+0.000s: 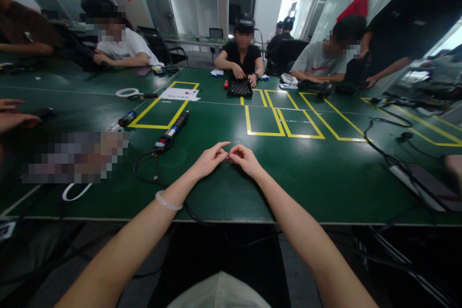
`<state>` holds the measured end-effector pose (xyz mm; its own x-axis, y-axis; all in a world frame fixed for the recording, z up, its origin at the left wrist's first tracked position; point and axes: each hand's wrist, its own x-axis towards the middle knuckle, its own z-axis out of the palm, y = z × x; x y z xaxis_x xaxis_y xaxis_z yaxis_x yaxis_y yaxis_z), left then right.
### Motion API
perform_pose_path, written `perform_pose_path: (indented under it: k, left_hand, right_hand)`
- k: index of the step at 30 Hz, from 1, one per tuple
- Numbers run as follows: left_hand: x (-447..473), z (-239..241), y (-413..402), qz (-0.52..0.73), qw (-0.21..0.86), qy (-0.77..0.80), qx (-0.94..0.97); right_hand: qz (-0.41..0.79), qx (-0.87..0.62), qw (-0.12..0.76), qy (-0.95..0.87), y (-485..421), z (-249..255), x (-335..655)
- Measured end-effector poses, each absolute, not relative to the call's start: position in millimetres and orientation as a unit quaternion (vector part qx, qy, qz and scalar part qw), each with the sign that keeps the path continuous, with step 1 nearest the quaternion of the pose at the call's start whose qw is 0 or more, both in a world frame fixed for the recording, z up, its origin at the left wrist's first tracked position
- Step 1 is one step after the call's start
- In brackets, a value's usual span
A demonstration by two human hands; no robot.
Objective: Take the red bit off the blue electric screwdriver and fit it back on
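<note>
Both of my hands meet over the green table (pixel 231 197), fingertips close together. My left hand (pixel 211 160) has its thumb and a finger pinched near the right fingertips, while its index finger stretches out above them. Curled in a pinch, my right hand (pixel 244 158) faces it. Something tiny and dark reddish may show between the fingertips, but it is too small to name. A pale bracelet (pixel 168 202) circles my left wrist. To the left of my hands lies a pen-shaped electric screwdriver (pixel 173 131) with a black cable.
Yellow tape outlines (pixel 265 133) mark the table. A white paper (pixel 179 94), a roll of tape (pixel 127 92) and a dark cylindrical tool (pixel 127 118) lie ahead left. Across the table a person handles a black tray (pixel 240 87). Cables (pixel 378 147) and a power bank-like slab (pixel 428 185) lie right.
</note>
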<state>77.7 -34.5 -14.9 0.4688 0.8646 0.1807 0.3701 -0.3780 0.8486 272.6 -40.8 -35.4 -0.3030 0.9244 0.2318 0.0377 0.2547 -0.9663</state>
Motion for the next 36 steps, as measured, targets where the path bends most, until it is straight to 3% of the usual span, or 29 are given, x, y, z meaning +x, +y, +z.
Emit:
perform_pose_path:
  k: [9, 12, 15, 17, 25, 36]
  left_hand:
    - [76.0, -6.2, -36.6, 0.303, 0.347, 0.404, 0.791]
    - [58.4, -1.1, -27.1, 0.284, 0.222, 0.451, 0.817]
    - [23.0, 2.6, -13.0, 0.245, 0.033, 0.581, 0.776]
    - [-5.0, 3.9, -5.6, 0.197, -0.036, 0.666, 0.718]
    - [-62.9, 10.6, 2.2, 0.082, 0.019, 0.750, 0.656]
    - [3.3, 8.9, -14.4, 0.075, -0.012, 0.680, 0.729]
  right_hand:
    - [0.430, -0.408, 0.449, -0.669, -40.4, -37.6, 273.0]
    - [0.430, -0.416, 0.446, -0.666, -40.4, -37.9, 272.4]
    - [0.425, -0.420, 0.443, -0.668, -41.0, -38.1, 272.2]
    - [0.422, -0.418, 0.440, -0.673, -41.8, -38.2, 272.3]
    - [0.439, -0.412, 0.435, -0.670, -41.4, -39.8, 271.7]
    - [0.414, -0.403, 0.442, -0.686, -45.1, -36.2, 270.9]
